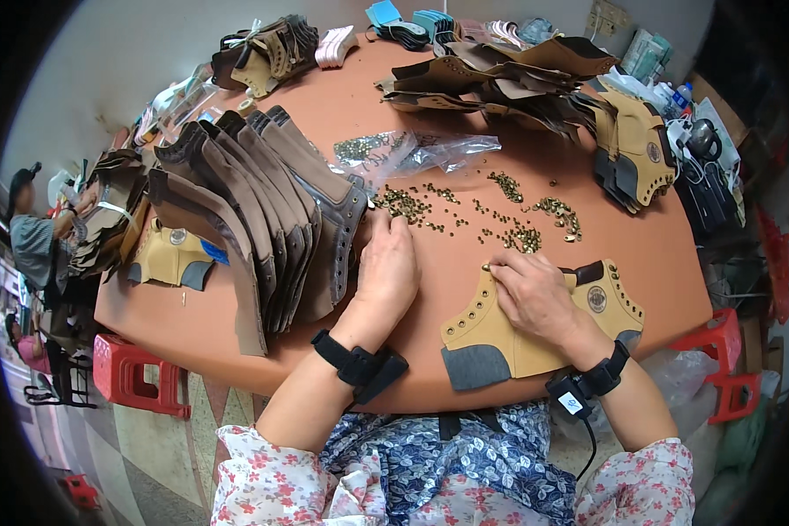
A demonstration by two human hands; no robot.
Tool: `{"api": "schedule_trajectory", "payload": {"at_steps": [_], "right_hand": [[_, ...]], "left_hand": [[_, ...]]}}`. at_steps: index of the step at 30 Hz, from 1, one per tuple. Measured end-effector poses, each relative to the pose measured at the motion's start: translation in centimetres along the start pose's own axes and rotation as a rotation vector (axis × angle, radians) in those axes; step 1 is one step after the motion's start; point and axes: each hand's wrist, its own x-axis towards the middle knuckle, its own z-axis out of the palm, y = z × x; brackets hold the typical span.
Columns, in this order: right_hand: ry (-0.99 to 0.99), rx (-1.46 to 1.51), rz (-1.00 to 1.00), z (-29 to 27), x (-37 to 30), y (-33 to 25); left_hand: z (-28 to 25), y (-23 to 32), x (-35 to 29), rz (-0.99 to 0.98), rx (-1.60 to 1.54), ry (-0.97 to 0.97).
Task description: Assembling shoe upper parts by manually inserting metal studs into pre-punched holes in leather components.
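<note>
A tan boot upper (526,337) with grey corner patches lies flat at the table's front edge. Brass-coloured eyelets line its two slanted edges. My right hand (539,298) rests over it, fingers curled and pinching at the top of its left eyelet row. My left hand (387,263) is closed, its fingertips pinched beside the eyelet edge of a dark boot upper (337,228); what they hold is too small to make out. Beyond both hands lie loose brass eyelets (522,237) in scattered heaps. Behind them is a clear plastic bag (438,153) with more eyelets inside.
Brown boot uppers (237,193) stand stacked at the left. Another stack (500,79) lies at the far right, near tan uppers (636,153). Red stools (136,377) flank the table (412,377). At far left, a person (39,228) stands by a tied bundle (110,210).
</note>
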Motion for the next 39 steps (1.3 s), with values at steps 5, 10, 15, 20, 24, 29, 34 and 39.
{"api": "schedule_trajectory", "payload": {"at_steps": [5,10,15,20,24,29,34,39], "right_hand": [[0.037,0.007,0.004,0.2,-0.1,-0.1],[0.05,0.009,0.003,0.2,-0.2,0.0],[0.043,0.019,0.006,0.1,-0.1,-0.1],[0.048,0.013,0.01,0.1,-0.2,0.0],[0.039,0.011,0.009,0.1,-0.2,0.0],[0.046,0.021,0.018,0.0,-0.1,-0.1],[0.057,0.044,0.03,0.2,-0.1,0.0],[0.067,0.035,0.019,0.3,-0.1,0.0]], "left_hand": [[0.3,-1.0,0.3,0.016,0.104,-0.011],[-0.9,-0.6,0.0,0.15,-0.04,-0.197],[-1.5,-1.2,-1.3,0.05,-0.118,0.013],[-1.7,-0.7,-1.0,0.056,-0.072,-0.073],[-1.3,0.0,-1.3,0.082,-0.07,-0.095],[-1.1,0.0,-0.4,0.073,-0.106,-0.151],[-0.5,-0.5,0.1,0.123,0.035,-0.096],[-1.3,-0.3,-0.1,0.137,-0.056,-0.089]]}}
